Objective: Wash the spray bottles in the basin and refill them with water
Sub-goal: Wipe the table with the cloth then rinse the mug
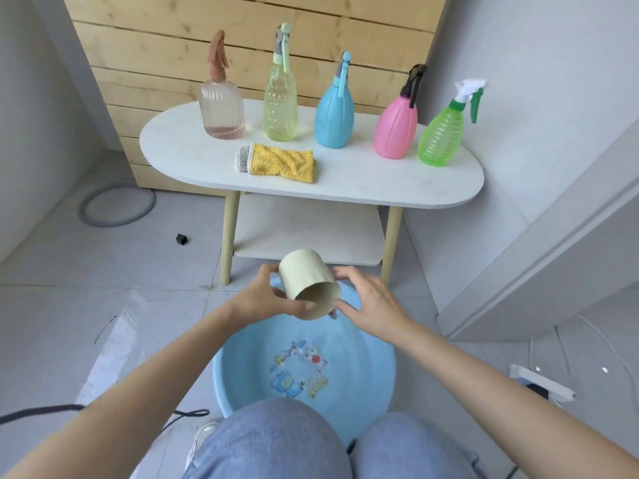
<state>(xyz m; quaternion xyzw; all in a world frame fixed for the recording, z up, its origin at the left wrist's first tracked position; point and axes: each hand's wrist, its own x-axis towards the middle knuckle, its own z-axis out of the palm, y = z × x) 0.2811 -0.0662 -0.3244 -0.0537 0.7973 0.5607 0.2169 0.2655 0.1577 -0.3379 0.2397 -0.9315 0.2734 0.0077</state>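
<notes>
Several spray bottles stand in a row on the white oval table (380, 188): a clear pinkish one (222, 108), a pale yellow-green one (280, 105), a blue one (334, 115), a pink one (396, 127) and a bright green one (440, 136). Over the light blue basin (377, 371) on the floor, both hands hold a beige cup (306, 281) tipped on its side, mouth toward me. My left hand (266, 299) grips it from the left with the thumb at the rim. From the right, my right hand (368, 304) touches it with thumb and fingertips.
A yellow cloth with a grey scrub end (281, 162) lies on the table front. The basin holds water over a cartoon print. A grey hose ring (116, 210) and a small black cube (181, 239) lie on the tiled floor at left. Cables and a power strip (539, 383) lie at right.
</notes>
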